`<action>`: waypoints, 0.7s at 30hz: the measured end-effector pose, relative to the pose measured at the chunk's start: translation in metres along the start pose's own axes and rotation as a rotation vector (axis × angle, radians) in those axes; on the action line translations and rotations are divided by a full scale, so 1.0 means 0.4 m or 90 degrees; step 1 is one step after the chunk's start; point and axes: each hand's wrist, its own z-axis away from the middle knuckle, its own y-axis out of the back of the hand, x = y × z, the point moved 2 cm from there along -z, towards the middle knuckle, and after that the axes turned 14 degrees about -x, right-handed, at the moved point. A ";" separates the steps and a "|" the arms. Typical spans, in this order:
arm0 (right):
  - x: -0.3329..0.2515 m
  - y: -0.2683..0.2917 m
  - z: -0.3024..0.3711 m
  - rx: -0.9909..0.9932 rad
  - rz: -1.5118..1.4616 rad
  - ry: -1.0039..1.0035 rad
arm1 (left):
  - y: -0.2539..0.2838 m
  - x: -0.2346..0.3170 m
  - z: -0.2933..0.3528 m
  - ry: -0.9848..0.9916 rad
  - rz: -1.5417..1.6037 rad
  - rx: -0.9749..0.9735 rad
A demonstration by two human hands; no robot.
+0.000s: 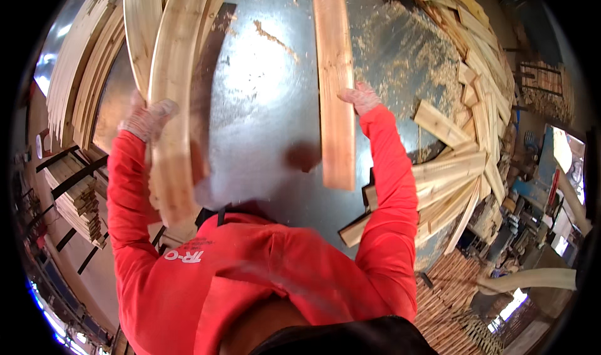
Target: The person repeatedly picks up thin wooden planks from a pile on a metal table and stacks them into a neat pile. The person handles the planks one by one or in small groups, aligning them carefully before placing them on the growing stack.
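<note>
Your left hand (149, 116), in a thin clear glove, is partly closed on the edge of a long pale wooden board (170, 86), thumb laid over the near part of its face; you cannot tell how much of the grip also takes in the narrower board (141, 33) just beside it. Your right hand (361, 97), gloved too, is curled at the right edge of a reddish plank (335, 55), thumb on its face, other fingers mostly hidden. That plank lies lengthwise over the metal desk (263, 123); whether it rests flat or is slightly raised is hard to tell. With such an edge hold, it would pay to grip near mid-length, so the far end doesn't dip or swing, and to keep your fingertips out from beneath. Farther out, shavings (407, 48) litter the surface and could keep a board from sitting flat. Mind the jumbled offcut pile (451, 167) near your right forearm, and the neat board stack (78, 67) beyond your left
</note>
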 end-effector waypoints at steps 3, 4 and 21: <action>-0.013 -0.093 0.088 0.013 0.033 -0.094 | 0.013 -0.021 0.035 0.064 -0.391 0.122; -0.032 -0.123 0.116 0.038 0.123 -0.123 | -0.019 -0.032 0.050 0.116 -0.505 0.163; 0.139 -0.426 0.297 0.177 -0.001 -0.137 | -0.131 -0.224 0.173 0.042 -0.452 0.161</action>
